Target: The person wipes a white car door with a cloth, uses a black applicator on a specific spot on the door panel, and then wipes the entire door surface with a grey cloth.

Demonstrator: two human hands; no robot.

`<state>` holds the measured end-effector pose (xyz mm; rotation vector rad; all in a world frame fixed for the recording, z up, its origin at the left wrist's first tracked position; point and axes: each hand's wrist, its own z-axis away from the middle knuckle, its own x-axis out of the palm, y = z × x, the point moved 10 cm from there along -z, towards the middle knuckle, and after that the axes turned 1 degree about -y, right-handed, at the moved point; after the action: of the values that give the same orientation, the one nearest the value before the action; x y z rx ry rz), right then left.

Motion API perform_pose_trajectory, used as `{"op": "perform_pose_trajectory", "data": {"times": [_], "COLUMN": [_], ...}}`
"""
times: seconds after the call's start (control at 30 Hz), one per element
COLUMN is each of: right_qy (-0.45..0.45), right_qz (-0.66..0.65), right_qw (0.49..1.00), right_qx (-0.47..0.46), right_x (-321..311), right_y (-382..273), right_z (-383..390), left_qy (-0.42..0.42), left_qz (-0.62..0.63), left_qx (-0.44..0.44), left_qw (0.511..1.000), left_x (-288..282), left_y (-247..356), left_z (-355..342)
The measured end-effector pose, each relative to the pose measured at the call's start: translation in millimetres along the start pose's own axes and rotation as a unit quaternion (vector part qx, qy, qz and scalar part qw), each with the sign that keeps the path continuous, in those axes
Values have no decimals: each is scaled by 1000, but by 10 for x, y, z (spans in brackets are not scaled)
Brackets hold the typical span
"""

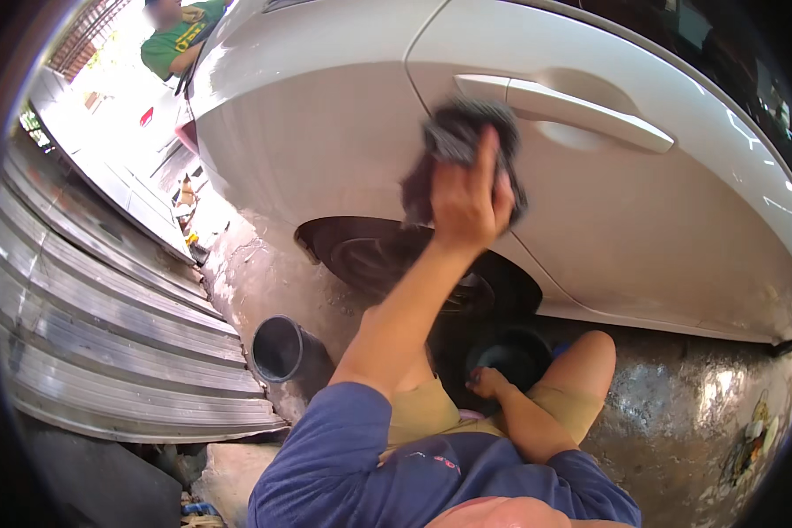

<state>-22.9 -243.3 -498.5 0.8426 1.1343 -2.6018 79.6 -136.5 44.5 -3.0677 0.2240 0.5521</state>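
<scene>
In my left hand (466, 204) is a bunched dark grey cloth (473, 123), pressed against the light-coloured car's side panel (343, 141), just left of the door handle (590, 110). Motion smears the cloth's edges. Low between my knees, my right hand (488, 384) has its fingers curled at the near-left edge of a dark round bucket (515, 354). Whatever those fingers grip is too small and dark to make out. Behind my left forearm shows the car's wheel (374, 260), partly hidden.
A second dark bucket (277, 349) stands on the wet concrete floor (660, 396) to my left. Beyond it lean ridged metal sheets (106, 326). Far left, a person in a green shirt (178, 42) is beside the car. Debris (755, 440) lies at right.
</scene>
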Motion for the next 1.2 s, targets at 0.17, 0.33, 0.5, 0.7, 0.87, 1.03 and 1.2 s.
{"op": "perform_pose_trajectory", "data": {"times": [0.17, 0.33, 0.5, 0.7, 0.87, 1.03, 1.2], "right_qy": [37, 77, 64, 112, 370, 509, 429], "right_qz": [30, -87, -6, -5, -265, -554, -367], "right_qw": [999, 993, 998, 994, 890, 638, 819], "right_qx": [9, 5, -25, 1, -23, -163, -102], "right_x": [-247, -323, -282, -500, -1338, -2092, -2576], "right_y": [-99, -153, -48, 2, -135, -113, -655], "right_z": [214, 428, 418, 214, 806, 2004, 2162], "left_qy": [-186, 34, 98, -49, -122, -152, 79], "left_qz": [-33, 69, -20, 90, 284, 519, 524], "left_qx": [61, -79, -47, 85, 48, -453, -467], "left_qw": [980, 994, 994, 991, 950, 709, 708], "left_x": [46, -525, -633, 269, 57, -221, -1175], "left_y": [-14, -833, -704, 483, 987, 76, -595], "left_z": [765, -237, -1007, -87, 730, 1326, 948]}}
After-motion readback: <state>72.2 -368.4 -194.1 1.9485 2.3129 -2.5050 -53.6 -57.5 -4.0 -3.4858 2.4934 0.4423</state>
